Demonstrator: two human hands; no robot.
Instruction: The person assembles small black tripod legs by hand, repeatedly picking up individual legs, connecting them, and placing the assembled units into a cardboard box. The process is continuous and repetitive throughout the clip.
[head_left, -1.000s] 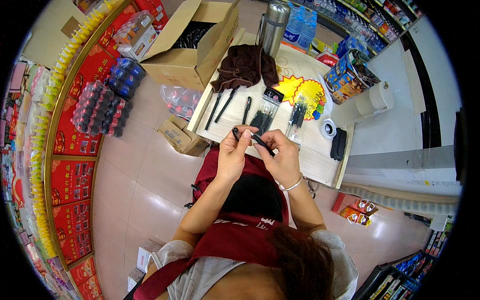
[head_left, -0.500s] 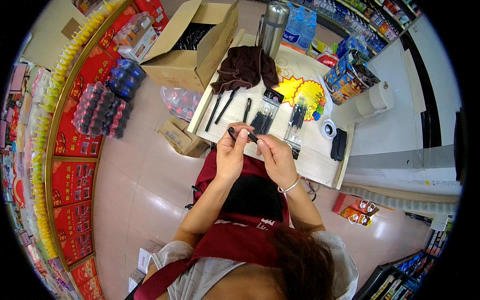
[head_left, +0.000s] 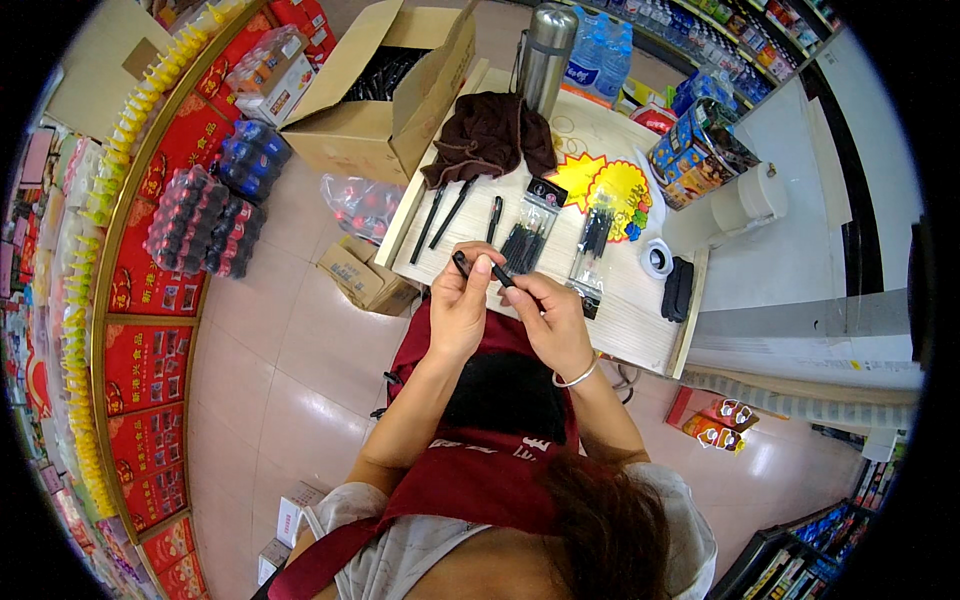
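My left hand (head_left: 459, 312) pinches a dark end of a black pen between thumb and fingers, just off the table's near edge. Closed beside it, my right hand (head_left: 556, 322) grips the black pen shaft (head_left: 503, 275). Fingers cover the middle, so I cannot tell whether the two dark parts are joined. On the table ahead lie a single black pen (head_left: 495, 218), two more dark pens (head_left: 450, 215) to its left, a clear packet of black refills (head_left: 528, 230) and a second such packet (head_left: 594, 235).
The light wooden table (head_left: 630, 320) also bears a brown cloth (head_left: 485, 140), steel flask (head_left: 548, 60), yellow price stars (head_left: 615, 187), white tape roll (head_left: 656, 260) and black folded pouch (head_left: 678, 290). An open carton (head_left: 345, 140) stands at its left. Bottle packs (head_left: 187, 218) sit on the floor.
My right hand has shifted slightly left and down, its fingers sliding along the pen shaft, and more of the shaft shows. The left hand stays almost still.
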